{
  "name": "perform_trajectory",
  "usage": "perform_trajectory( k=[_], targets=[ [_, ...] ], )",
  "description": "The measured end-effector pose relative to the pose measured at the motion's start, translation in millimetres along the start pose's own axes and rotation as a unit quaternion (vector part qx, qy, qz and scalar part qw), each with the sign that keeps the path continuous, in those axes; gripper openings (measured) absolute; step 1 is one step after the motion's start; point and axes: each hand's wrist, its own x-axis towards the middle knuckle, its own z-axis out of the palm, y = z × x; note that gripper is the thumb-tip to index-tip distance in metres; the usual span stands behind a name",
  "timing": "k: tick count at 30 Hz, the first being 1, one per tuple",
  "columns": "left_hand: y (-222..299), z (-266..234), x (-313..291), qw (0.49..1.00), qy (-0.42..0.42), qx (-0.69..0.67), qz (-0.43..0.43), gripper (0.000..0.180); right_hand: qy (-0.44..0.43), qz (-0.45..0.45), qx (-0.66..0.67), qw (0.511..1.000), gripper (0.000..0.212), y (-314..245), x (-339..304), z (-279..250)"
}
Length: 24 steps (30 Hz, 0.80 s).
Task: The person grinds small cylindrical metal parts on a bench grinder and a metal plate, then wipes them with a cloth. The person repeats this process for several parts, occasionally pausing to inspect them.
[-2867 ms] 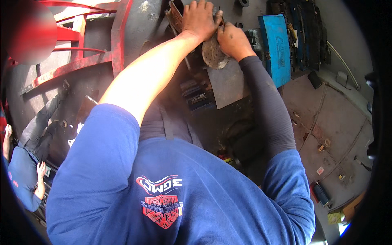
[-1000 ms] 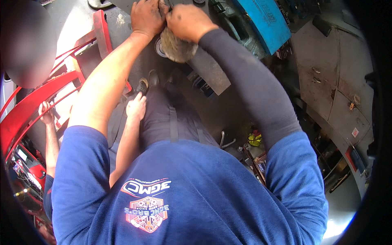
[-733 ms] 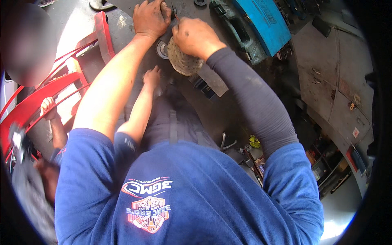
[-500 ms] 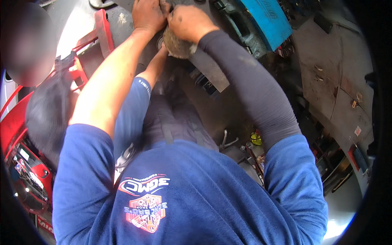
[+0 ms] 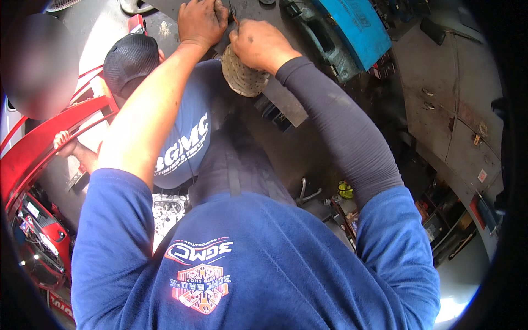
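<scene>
At the top centre my left hand [image 5: 202, 23] is closed, its fingers curled at the frame's upper edge; what they hold, if anything, is hidden. Close beside it on the right, my right hand [image 5: 263, 45] pinches a thin dark piece [image 5: 234, 15] that runs up between the two hands; its kind is not clear. Below my right hand's fingers is a round, dirty, tan piece [image 5: 243, 80] with a dotted surface, partly covered by that hand. Whether the hand touches it, I cannot tell.
A co-worker in a dark cap [image 5: 131, 58] bends close on my left, one hand [image 5: 66, 144] on a red metal frame [image 5: 33, 151]. To the right lies a turquoise case part [image 5: 360, 27] by a grey tray. A worn brown panel [image 5: 434, 93] stands farther right.
The co-worker's arm has withdrawn from beside the round piece. Their head has moved right and up, and a hand now shows on the red frame. My right hand has shifted slightly down.
</scene>
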Motion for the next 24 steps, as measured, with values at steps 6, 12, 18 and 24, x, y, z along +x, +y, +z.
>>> perform_trajectory(
  k=[6,12,18,24],
  targets=[
    [-5.4,-4.6,3.1,1.0,0.007,-0.006,0.004,0.022,0.034,-0.052,0.024,0.998,0.051,-6.7,24.9,-2.8],
    [3.1,-7.8,-3.0,1.0,-0.014,-0.01,-0.006,0.022,-0.004,0.012,0.003,1.0,0.043,-4.8,-12.3,1.7],
    [1.1,-9.4,-1.1,0.999,-0.022,0.011,-0.026,0.022,0.053,-0.073,-0.009,0.996,0.043,-15.9,11.2,-12.4],
    [6.3,-9.1,-6.7,1.0,0.002,-0.001,-0.025,0.022,-0.002,0.029,-0.002,1.0,0.043,-8.1,-16.4,4.0]
  ],
)
